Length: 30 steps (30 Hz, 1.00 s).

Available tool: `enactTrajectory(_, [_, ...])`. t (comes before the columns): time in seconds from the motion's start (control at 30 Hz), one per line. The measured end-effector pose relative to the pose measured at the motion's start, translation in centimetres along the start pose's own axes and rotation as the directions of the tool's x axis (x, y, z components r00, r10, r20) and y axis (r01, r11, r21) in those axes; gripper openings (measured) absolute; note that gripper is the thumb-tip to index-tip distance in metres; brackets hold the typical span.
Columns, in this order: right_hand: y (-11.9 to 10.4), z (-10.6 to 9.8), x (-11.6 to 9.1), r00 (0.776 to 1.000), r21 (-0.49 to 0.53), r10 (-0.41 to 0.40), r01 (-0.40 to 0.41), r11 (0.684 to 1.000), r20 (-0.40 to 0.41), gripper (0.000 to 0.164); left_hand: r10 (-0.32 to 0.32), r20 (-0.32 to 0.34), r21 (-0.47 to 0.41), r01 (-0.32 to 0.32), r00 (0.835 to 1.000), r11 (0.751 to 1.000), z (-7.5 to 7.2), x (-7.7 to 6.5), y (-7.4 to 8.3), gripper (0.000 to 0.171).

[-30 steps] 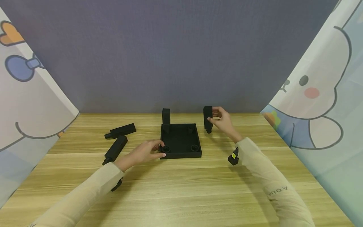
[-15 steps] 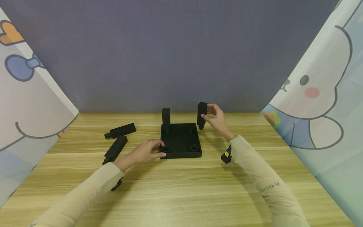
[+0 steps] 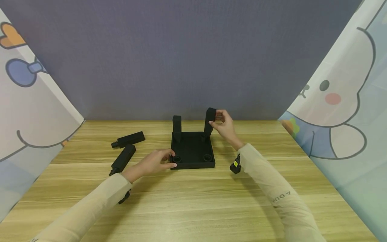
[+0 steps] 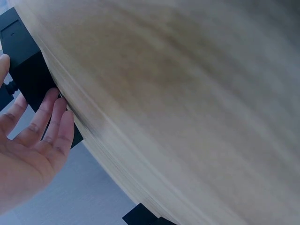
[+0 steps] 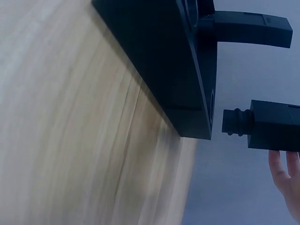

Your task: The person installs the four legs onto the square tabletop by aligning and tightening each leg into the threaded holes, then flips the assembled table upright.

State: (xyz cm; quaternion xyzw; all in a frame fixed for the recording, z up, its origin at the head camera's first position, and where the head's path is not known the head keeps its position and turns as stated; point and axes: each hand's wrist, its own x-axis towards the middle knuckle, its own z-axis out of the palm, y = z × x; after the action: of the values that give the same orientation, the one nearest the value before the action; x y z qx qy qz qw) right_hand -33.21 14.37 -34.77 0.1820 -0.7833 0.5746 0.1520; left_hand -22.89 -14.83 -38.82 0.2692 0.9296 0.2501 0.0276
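Note:
A black square tabletop lies with its raised rim and round corner sockets facing up. One black leg stands upright at its far left corner. My left hand holds the near left corner between thumb and fingers; in the left wrist view, fingers lie along its side. My right hand pinches another black leg, slightly tilted, above the far right corner. In the right wrist view, the held leg's ridged end points at the tabletop, with a gap between.
Two more black legs lie on the wooden table at the left, one farther back and one nearer, close to my left forearm. A grey wall panel rises behind the table. Printed cloth hangs at both sides.
My right hand has carried its leg leftward, from beside the tabletop to above the far right corner. The left hand has stayed on the near left corner.

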Motion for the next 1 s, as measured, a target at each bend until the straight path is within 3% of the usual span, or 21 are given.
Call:
enactTrajectory(0.2, [-1.8,0.4,-0.5,1.000,0.059,0.018,-0.018,0.998,0.003,0.044,-0.012,-0.003,0.008,0.012,1.000,1.000,0.0,0.0,0.0,0.037])
enactTrajectory(0.37, [-2.8,0.8,-0.9,1.000,0.048,0.012,-0.013,0.999,0.010,0.043,-0.017,-0.003,0.004,0.017,1.000,1.000,0.0,0.0,0.1,0.037])
enactTrajectory(1.0, [-1.8,1.4,-1.2,0.999,0.070,-0.012,0.009,0.997,0.041,0.042,-0.007,-0.008,-0.005,0.007,1.000,1.000,0.0,-0.1,0.1,0.039])
